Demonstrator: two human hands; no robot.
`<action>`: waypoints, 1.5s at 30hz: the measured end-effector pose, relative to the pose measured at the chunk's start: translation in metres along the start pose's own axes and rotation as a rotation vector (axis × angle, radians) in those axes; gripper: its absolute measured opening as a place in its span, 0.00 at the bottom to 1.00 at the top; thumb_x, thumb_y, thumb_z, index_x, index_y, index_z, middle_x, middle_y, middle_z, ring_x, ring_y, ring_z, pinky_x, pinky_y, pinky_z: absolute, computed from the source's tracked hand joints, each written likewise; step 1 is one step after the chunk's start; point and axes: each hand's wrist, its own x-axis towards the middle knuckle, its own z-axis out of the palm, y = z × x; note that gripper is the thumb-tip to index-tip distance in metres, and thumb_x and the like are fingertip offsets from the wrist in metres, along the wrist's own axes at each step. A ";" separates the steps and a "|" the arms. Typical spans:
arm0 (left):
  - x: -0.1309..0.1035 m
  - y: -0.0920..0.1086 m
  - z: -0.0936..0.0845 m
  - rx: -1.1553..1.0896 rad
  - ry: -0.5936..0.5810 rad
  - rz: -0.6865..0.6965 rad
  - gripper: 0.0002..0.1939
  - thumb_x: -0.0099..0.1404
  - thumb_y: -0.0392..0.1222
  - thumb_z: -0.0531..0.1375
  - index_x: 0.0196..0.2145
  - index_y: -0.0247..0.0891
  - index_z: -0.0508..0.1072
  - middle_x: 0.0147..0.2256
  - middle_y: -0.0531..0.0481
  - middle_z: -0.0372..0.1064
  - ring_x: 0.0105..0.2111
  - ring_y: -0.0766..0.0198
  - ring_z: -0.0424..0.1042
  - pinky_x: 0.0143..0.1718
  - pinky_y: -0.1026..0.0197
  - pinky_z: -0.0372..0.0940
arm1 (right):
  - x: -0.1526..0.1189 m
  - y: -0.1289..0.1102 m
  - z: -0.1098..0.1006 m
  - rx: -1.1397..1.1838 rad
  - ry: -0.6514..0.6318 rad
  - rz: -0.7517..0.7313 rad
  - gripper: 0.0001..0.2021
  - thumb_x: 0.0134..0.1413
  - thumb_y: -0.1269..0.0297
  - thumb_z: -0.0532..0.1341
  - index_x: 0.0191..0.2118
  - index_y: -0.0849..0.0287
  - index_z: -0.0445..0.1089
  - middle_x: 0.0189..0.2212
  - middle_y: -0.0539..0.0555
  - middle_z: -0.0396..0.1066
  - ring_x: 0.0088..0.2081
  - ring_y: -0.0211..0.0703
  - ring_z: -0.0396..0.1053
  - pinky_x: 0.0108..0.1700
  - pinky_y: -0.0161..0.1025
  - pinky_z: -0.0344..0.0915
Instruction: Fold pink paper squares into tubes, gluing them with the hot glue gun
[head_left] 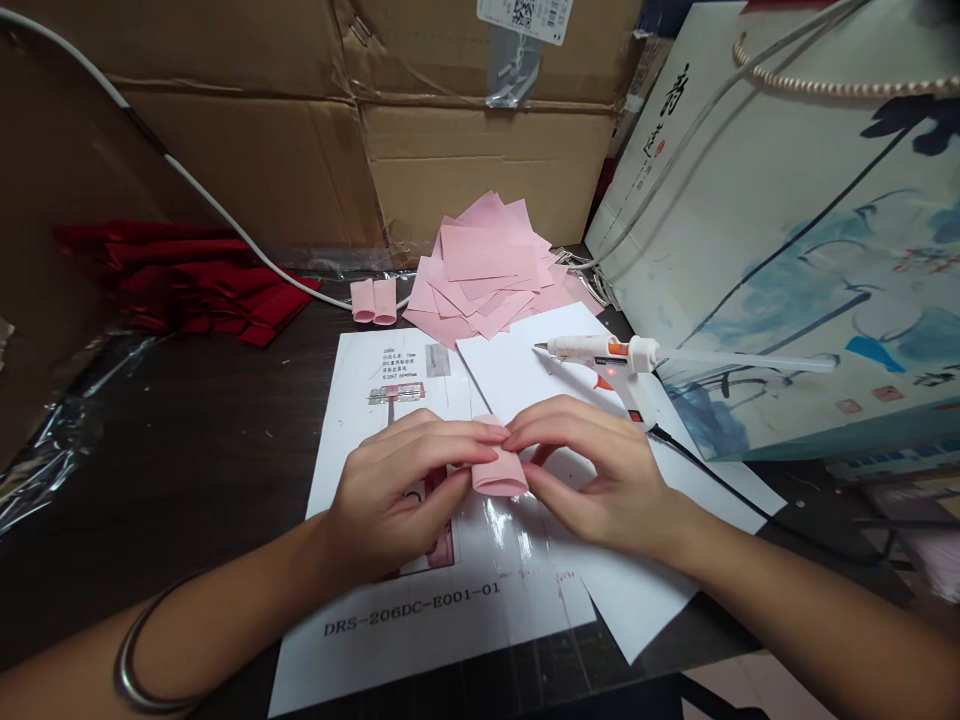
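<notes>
Soft, cool light, seemingly from above, falls brightest on the glossy white printed paper sheet (487,548), where white glare streaks show, while the dark wood-grained tabletop (202,430) and the crumpled dark red pile (199,280) sink into dimness at left. Crinkled clear plastic film (56,455) glints. Focus is fairly crisp centrally; wide-angle stretching and softness mark the edges, with a dark blur top right.

In come both forearms (255,590), angled inward! Here's the left hand (409,485) pinching, the right hand (592,475) mirroring it, index fingertips nearly meeting, thumbs lower and apart.
</notes>
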 end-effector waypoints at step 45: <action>-0.005 0.008 0.006 -0.171 0.070 -0.159 0.11 0.62 0.25 0.61 0.38 0.39 0.77 0.43 0.50 0.78 0.15 0.77 0.71 0.16 0.75 0.67 | 0.000 -0.007 0.003 0.073 0.063 -0.041 0.09 0.49 0.83 0.63 0.37 0.69 0.75 0.32 0.58 0.74 0.33 0.37 0.71 0.30 0.34 0.70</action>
